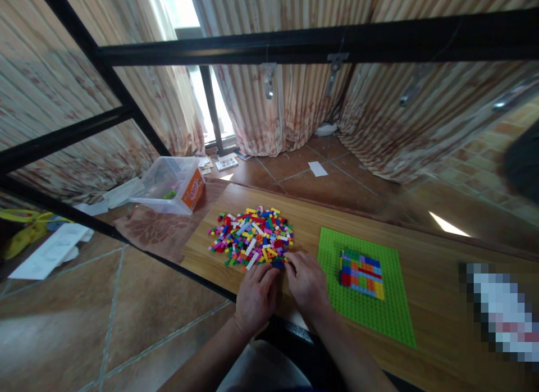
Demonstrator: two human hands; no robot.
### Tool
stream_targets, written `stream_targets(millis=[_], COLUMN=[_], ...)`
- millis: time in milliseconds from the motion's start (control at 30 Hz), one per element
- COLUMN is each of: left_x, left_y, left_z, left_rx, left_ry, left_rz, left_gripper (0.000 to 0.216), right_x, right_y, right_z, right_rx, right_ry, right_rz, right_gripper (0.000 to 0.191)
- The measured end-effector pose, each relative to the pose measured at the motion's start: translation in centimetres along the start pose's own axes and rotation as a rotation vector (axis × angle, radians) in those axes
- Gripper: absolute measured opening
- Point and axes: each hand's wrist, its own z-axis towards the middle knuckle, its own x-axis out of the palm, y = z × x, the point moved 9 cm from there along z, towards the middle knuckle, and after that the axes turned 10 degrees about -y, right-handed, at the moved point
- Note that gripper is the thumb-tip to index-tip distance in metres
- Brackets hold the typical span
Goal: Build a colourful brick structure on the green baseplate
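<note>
A heap of small coloured bricks [251,236] lies on the wooden table [425,251]. My left hand [255,295] rests at the heap's near edge, fingers curled toward the bricks. My right hand [306,281] sits beside it, fingertips bent into the near right edge of the heap. What either hand pinches is too small to make out. To the right lies a green baseplate [379,308] with a block of coloured bricks [361,273] built on it.
A clear plastic box [168,185] with an orange label stands on a patterned mat at the table's far left. A black metal frame [269,44] crosses above. Papers lie on the tiled floor. Curtains hang behind.
</note>
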Motion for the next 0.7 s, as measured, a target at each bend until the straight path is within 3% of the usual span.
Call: stream_targets(millis=[333,700], left_x=[0.0,0.1], left_y=[0.1,0.1], left_z=[0.0,-0.2], left_rx=[0.027,-0.002], left_ry=[-0.031,-0.016], left_rz=[0.030,0.015], left_gripper=[0.022,0.022], right_x=[-5.6,-1.3], right_y=[-3.4,-1.9], right_z=[-1.3,-0.8], right_rx=[0.207,0.066], right_ry=[-0.146,-0.058], right_rz=[0.131,0.017], right_gripper=[0.024,0.026])
